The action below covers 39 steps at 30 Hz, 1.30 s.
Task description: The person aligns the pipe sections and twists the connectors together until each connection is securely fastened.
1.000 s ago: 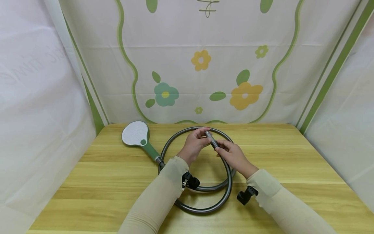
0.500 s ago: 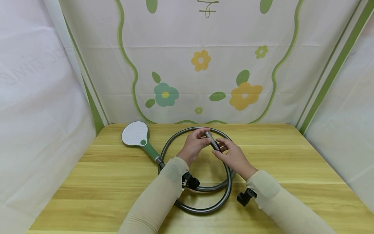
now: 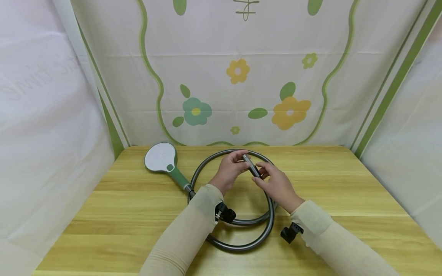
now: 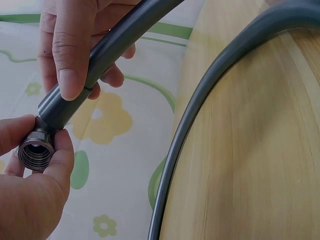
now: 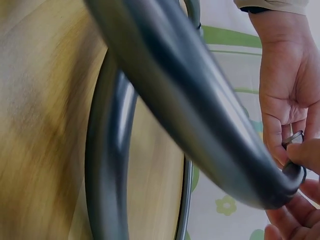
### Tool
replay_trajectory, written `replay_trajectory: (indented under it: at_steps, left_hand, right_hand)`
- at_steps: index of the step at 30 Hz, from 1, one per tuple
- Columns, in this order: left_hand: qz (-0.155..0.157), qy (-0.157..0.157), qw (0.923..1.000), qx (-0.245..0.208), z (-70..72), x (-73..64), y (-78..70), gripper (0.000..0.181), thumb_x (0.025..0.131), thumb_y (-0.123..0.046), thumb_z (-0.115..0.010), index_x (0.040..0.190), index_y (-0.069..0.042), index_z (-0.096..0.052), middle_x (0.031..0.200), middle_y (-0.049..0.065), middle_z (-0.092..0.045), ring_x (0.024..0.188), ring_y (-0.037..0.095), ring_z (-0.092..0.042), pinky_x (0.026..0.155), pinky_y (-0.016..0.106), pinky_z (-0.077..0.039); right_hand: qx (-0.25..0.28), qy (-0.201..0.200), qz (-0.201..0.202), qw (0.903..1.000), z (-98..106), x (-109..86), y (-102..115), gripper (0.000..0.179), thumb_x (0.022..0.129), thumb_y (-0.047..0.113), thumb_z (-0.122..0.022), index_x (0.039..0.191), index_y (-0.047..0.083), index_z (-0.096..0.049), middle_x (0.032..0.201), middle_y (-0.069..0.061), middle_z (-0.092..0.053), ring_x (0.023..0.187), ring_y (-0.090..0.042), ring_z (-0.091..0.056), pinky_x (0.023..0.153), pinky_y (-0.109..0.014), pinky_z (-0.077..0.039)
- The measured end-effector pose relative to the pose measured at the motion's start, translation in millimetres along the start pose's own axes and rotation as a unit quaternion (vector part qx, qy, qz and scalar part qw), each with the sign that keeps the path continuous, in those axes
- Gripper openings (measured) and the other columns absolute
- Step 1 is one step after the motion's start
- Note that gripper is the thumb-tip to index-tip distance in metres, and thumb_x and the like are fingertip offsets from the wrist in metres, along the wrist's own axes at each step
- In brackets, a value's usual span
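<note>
A grey shower hose [image 3: 238, 249] lies looped on the table, one end joined to the green handle of a shower head [image 3: 160, 157]. Its other end is raised and tilted between the two hands. My left hand [image 3: 228, 172] pinches the metal nut [image 4: 36, 152] at that end; threads show inside its opening in the left wrist view. Just behind the nut, my right hand [image 3: 277, 186] holds the hose's dark sleeve [image 4: 62, 107] between thumb and fingers. In the right wrist view the hose hides part of the right hand's fingers.
The wooden table [image 3: 338, 184] stretches to both sides of the hands. A flowered white cloth [image 3: 214, 76] hangs behind its back edge, with white cloth at each side. A small black camera [image 3: 226, 213] is strapped to the left wrist, another black camera [image 3: 291, 232] to the right.
My right hand's fingers have shifted on the sleeve, the thumb now lower and more to the left. The left hand, the nut and the shower head stay in place.
</note>
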State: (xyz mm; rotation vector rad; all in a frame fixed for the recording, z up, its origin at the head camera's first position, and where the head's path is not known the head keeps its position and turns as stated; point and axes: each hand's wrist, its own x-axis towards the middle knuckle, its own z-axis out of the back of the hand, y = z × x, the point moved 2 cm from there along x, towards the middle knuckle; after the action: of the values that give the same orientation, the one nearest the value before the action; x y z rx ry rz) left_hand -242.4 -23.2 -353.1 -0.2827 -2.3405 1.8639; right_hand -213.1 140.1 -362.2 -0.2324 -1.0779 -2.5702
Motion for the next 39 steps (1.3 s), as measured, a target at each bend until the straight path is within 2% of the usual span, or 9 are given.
replay_trajectory:
  at_steps: [5, 8, 17, 22, 31, 39]
  left_hand:
    - [0.002, 0.002, 1.0000, -0.001, -0.2, -0.3, -0.5, 0.046, 0.092, 0.005, -0.059, 0.137, -0.004, -0.051, 0.133, 0.024, -0.048, 0.100, 0.018, -0.059, 0.097, 0.038, -0.049]
    - [0.002, 0.001, 1.0000, -0.002, -0.2, -0.5, -0.7, 0.046, 0.092, 0.004, -0.060, 0.136, -0.005, -0.052, 0.133, 0.024, -0.048, 0.099, 0.018, -0.059, 0.096, 0.037, -0.050]
    - [-0.001, 0.000, 1.0000, 0.001, 1.1, 0.1, -0.3, 0.044, 0.091, 0.004, -0.060, 0.134, -0.005, -0.054, 0.120, 0.012, -0.056, 0.101, 0.019, -0.060, 0.096, 0.036, -0.050]
    - [-0.003, 0.002, 1.0000, 0.001, 1.8, 0.5, -0.3, 0.043, 0.092, 0.003, -0.060, 0.134, -0.006, -0.054, 0.122, 0.012, -0.056, 0.103, 0.020, -0.059, 0.096, 0.036, -0.050]
    - [0.000, 0.000, 1.0000, 0.002, 1.8, 3.2, 0.5, 0.042, 0.091, 0.004, -0.061, 0.131, -0.006, -0.057, 0.125, 0.013, -0.056, 0.106, 0.022, -0.060, 0.095, 0.035, -0.051]
    - [0.006, -0.004, 1.0000, 0.005, 1.3, 4.8, 1.7, 0.041, 0.091, 0.004, -0.061, 0.130, -0.008, -0.058, 0.121, 0.011, -0.058, 0.104, 0.021, -0.060, 0.094, 0.035, -0.051]
  right_hand:
    - [0.011, -0.003, 0.006, 0.9999, -0.3, -0.4, 2.3, 0.043, 0.089, 0.018, -0.071, 0.128, 0.004, -0.058, 0.094, -0.005, -0.066, 0.088, -0.021, -0.062, 0.073, -0.040, -0.052]
    - [0.016, -0.003, 0.008, 0.9998, -0.3, -0.8, 2.1, 0.041, 0.089, 0.016, -0.071, 0.127, 0.003, -0.059, 0.095, -0.007, -0.066, 0.088, -0.022, -0.062, 0.071, -0.038, -0.053]
    - [0.053, 0.011, -0.011, 0.9985, -0.3, 1.2, 0.0, 0.040, 0.092, 0.017, -0.067, 0.129, 0.004, -0.059, 0.096, -0.008, -0.066, 0.088, -0.022, -0.062, 0.065, -0.031, -0.052]
    - [0.078, 0.021, -0.021, 0.9965, 0.7, 1.8, -1.7, 0.039, 0.094, 0.017, -0.065, 0.129, 0.003, -0.059, 0.098, -0.010, -0.067, 0.085, -0.021, -0.061, 0.063, -0.031, -0.050]
    - [0.137, 0.049, -0.039, 0.9886, 1.2, 4.0, -5.7, 0.039, 0.096, 0.017, -0.062, 0.131, 0.001, -0.057, 0.101, -0.014, -0.067, 0.081, -0.022, -0.063, 0.067, -0.032, -0.052]
    - [0.175, 0.074, -0.057, 0.9801, 1.3, 6.1, -12.3, 0.041, 0.097, 0.018, -0.060, 0.133, -0.001, -0.055, 0.108, -0.021, -0.065, 0.088, -0.027, -0.066, 0.075, -0.032, -0.054]
